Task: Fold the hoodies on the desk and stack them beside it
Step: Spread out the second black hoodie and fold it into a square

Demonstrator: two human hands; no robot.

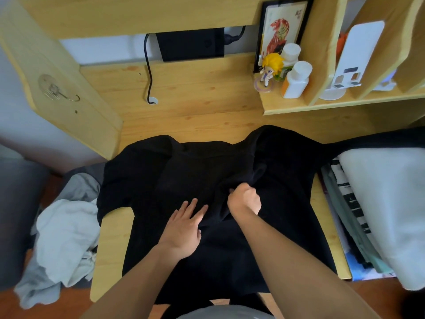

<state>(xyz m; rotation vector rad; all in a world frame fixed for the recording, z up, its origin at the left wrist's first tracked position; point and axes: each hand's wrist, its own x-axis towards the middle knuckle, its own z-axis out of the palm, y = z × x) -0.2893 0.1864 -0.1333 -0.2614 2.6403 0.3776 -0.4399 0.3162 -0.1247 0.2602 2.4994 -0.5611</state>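
Hoodie [207, 245], black, soft, limp, spread across desk [184, 107]; left hand [184, 231] flat, pressing; right hand [245, 200] pinching a fold. Best gripped at seams.

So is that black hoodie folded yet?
Not yet. The black hoodie lies spread across the desk, its sides hanging over both edges.

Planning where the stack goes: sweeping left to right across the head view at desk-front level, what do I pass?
Pale clothes heap → bare desk edge → left hand flat on the black hoodie → right hand gripping a fold → folded stack → white bundle.
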